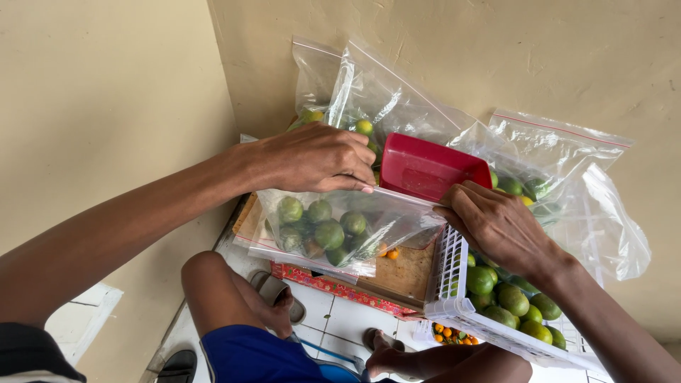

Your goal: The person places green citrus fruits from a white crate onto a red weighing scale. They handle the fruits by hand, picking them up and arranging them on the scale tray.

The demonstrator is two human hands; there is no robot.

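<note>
While both hands pinch its top edge, the clear zip bag of green limes hangs above a wooden board. Left hand and right hand closed on bag; red scoop behind, white basket beside.

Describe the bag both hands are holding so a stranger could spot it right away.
Start at the white plastic basket of limes at lower right. Just left of it, the left hand and right hand pinch the top edge of a clear zip bag. Unlike the bags against the wall, it is held up.
</note>
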